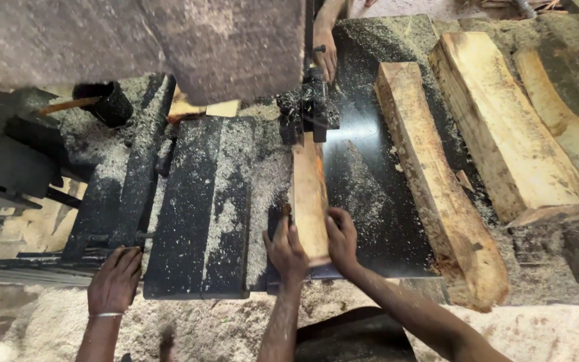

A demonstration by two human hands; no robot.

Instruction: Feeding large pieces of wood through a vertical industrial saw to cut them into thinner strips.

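Step in hand, as judged: feeding stock through a band saw. The narrow plank [309, 194] lies lengthwise on the black saw table [370, 221], its far end at the blade guide [309, 110] and its near end at the table's near edge.

Grip: the left hand [286, 251] lies against the plank's left face with fingers extended. The right hand [342, 238] clasps the near end from the right with fingers bent over it. The plank is held between the two, with neither hand fully closed.

Next move, as judged: an even forward push that keeps the plank straight and the fingers out of the blade's line.

Condition of plank: pale orange wood, sawn faces, dusted with sawdust.

Other hands: one at far centre [326, 57] beyond the blade, and one with a bangle [114, 280] at near left. Thick slabs [437, 181] lie to the right.
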